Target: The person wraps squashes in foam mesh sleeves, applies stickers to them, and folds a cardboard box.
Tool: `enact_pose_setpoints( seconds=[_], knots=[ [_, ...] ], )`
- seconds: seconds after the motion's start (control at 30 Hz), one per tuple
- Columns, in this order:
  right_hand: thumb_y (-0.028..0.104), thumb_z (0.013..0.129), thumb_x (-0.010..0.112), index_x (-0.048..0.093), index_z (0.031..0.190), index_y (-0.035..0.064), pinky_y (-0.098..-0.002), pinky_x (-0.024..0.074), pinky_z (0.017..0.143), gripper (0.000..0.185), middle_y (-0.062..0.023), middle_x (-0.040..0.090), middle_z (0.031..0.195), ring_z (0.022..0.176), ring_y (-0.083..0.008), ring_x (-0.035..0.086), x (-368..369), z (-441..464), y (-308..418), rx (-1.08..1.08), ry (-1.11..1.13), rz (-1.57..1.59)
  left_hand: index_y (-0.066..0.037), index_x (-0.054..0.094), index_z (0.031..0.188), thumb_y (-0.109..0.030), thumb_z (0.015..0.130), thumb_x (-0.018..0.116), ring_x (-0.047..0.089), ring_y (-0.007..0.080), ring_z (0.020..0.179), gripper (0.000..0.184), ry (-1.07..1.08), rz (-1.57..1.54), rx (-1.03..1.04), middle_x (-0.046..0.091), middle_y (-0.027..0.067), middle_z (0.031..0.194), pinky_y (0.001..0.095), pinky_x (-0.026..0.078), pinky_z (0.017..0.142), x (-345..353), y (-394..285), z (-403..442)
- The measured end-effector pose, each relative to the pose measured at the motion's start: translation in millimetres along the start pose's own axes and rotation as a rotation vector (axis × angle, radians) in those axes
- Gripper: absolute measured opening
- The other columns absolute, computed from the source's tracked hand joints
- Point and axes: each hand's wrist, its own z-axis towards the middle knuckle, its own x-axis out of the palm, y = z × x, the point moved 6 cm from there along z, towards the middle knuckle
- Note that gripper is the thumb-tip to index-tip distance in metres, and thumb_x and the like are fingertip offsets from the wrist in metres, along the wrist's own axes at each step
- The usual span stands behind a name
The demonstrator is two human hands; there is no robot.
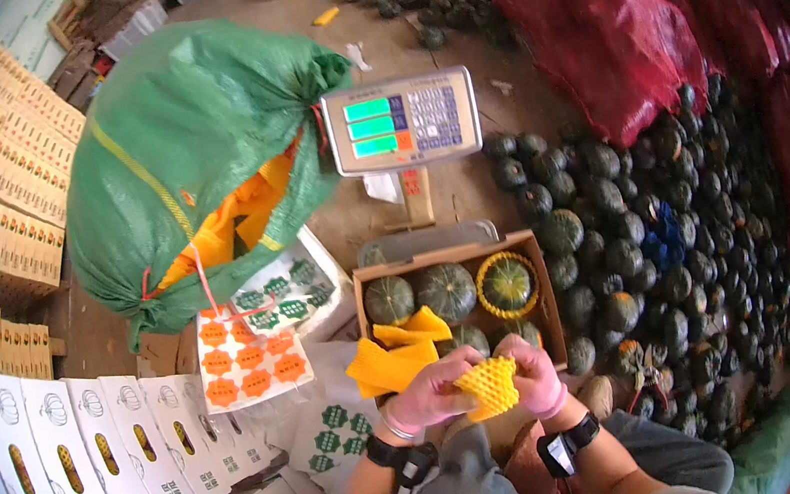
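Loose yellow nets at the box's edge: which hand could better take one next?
Probably the left hand: its grip is nearer the loose nets than the right hand is. Both hold another net.

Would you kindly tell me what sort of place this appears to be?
Probably a produce packing area: many green squash lie on the floor, a scale display stands behind an open box, and white cartons line the left side.
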Motion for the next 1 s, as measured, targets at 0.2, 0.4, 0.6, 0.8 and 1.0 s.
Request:
enact_pose_setpoints(
  seconds=[0.2,0.4,0.6,0.8,1.0],
  knots=[
    [0.012,0.08,0.061,0.057,0.11,-0.0033,-0.0287,0.0429,0.085,0.033,-0.0061,0.06,0.107,0.095,-0.015,0.053,6,-77,0,0.797,0.201,0.884,-0.002,0.058,0.103,-0.024,0.082,0.066,0.059,0.0242,0.097,0.031,0.036,-0.124,-0.411,0.062,0.0087,0.1,0.0372,0.047,0.086,-8,22,-35],
    [0.021,0.092,0.052,0.058,0.102,-0.0024,-0.0258,0.0462,0.074,0.026,-0.0045,0.062,0.09,0.083,-0.0107,0.054,-43,-98,-11,0.678,0.141,0.747,0.002,0.052,0.114,-0.032,0.089,0.054,0.055,0.0107,0.083,0.043,0.239,-0.244,-0.581,0.058,0.0037,0.09,0.0233,0.046,0.075,39,70,-25],
    [0.017,0.093,0.048,0.052,0.092,-0.0005,-0.029,0.045,0.067,0.018,-0.0074,0.058,0.08,0.078,-0.0132,0.054,-71,-46,-39,0.607,-0.116,-0.529,-0.003,0.055,0.087,-0.013,0.085,0.058,0.055,0.0352,0.065,0.011,-0.145,0.876,-0.201,0.055,0.0183,0.071,0.0392,0.044,0.057,6,77,47],
    [0.014,0.082,0.056,0.048,0.116,0.0031,-0.0339,0.0362,0.096,0.037,-0.0098,0.061,0.106,0.1,-0.022,0.058,-69,-59,-167,0.63,0.05,0.181,-0.003,0.05,0.099,-0.016,0.089,0.053,0.055,0.0433,0.085,0.016,-0.019,0.83,-0.415,0.059,0.0244,0.087,0.0446,0.046,0.069,0,147,67],
    [0.01,0.087,0.05,0.048,0.111,-0.0021,-0.0308,0.0433,0.084,0.027,-0.0178,0.058,0.104,0.101,-0.0322,0.054,-67,-27,-81,0.412,-0.348,-0.098,-0.005,0.048,0.101,-0.011,0.088,0.052,0.057,0.04,0.083,0.015,-0.165,0.76,-0.258,0.059,0.0202,0.083,0.0431,0.047,0.069,-5,84,78]
  ],
)
